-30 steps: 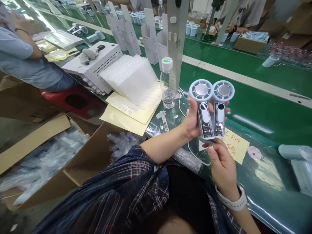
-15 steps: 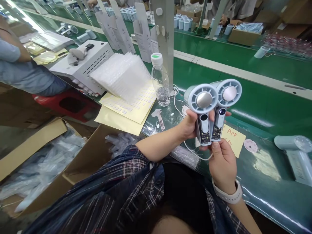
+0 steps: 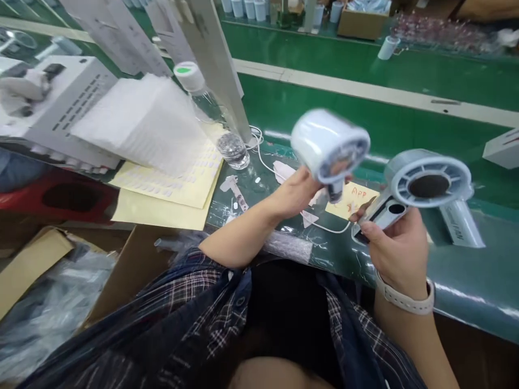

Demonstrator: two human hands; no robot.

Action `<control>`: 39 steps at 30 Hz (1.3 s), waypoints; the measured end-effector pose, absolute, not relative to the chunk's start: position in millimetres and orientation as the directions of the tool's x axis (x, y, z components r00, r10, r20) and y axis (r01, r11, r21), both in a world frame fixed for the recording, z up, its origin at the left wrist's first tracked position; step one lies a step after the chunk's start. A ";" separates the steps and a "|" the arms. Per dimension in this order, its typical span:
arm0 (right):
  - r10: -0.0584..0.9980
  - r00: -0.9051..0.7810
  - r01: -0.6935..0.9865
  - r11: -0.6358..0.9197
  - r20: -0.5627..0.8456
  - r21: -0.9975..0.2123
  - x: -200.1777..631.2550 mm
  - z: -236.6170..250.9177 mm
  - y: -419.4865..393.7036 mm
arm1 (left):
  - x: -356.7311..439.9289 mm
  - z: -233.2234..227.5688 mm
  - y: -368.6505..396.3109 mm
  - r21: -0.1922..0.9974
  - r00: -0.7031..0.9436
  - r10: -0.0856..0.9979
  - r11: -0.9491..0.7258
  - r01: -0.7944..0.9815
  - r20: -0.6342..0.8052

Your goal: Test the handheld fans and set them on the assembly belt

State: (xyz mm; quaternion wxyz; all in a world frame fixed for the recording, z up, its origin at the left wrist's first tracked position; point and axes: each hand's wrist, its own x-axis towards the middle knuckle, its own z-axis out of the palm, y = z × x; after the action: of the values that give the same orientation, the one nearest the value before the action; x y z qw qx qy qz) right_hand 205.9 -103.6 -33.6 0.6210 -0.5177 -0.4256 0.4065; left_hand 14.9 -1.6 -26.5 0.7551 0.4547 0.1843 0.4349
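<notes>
Fans [image 3: 330, 145], perhaps handheld, one in each hand [image 3: 395, 246]

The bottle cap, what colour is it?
The bottle cap is white with a green top, seen in the head view.

Water bottle [image 3: 211, 111] tilted beside grey post [image 3: 221, 65]. White foam sheets [image 3: 140, 127] over yellow sticker sheets [image 3: 178, 183] (dots in rows). Yellow note [image 3: 352, 197], white cable [image 3: 267, 162] on green bench [image 3: 405, 129]. Cardboard box [image 3: 133, 265] below.

A factory assembly line: a long green conveyor belt [image 3: 365, 70] runs past the worktop [image 3: 466, 281], with sheets of stickers [image 3: 178, 181], cardboard boxes [image 3: 133, 259] of bagged parts and rows of identical pale-blue components [image 3: 243, 7] beyond.
</notes>
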 end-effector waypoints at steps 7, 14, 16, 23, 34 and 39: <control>0.974 0.222 -0.220 0.089 0.039 -0.971 208.7 -24.9 -111.4 | 21.5 -30.6 -12.1 0.870 0.643 0.753 0.218 -0.442 0.138; 0.973 0.229 -0.241 0.096 0.040 -0.966 207.5 -26.0 -115.8 | 22.4 -30.6 -12.4 0.896 0.732 0.657 0.196 -0.398 0.182; 0.973 0.231 -0.242 0.077 0.019 -0.967 207.7 -28.1 -114.3 | 21.2 -30.8 -9.9 0.904 0.726 0.668 0.192 -0.382 0.164; 0.979 0.203 -0.230 0.040 -0.008 -0.972 210.5 -34.7 -110.8 | 19.9 -35.1 -5.2 0.895 0.744 0.650 0.226 -0.384 0.155; 0.969 0.246 -0.272 0.039 -0.031 -0.961 204.9 -33.5 -107.4 | 20.5 -35.7 -6.1 0.923 0.705 0.697 0.173 -0.344 0.133; 0.954 0.287 -0.312 0.005 -0.089 -0.950 202.7 -37.3 -108.0 | 24.6 -39.8 -4.1 0.913 0.627 0.776 0.202 -0.353 0.070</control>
State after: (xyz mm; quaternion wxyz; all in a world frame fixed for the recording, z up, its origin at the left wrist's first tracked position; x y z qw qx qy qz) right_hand 202.7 -108.0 -37.3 0.6306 -0.4959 -0.3238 0.5017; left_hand 24.6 -4.1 -39.8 0.7467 0.5059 0.2090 0.3780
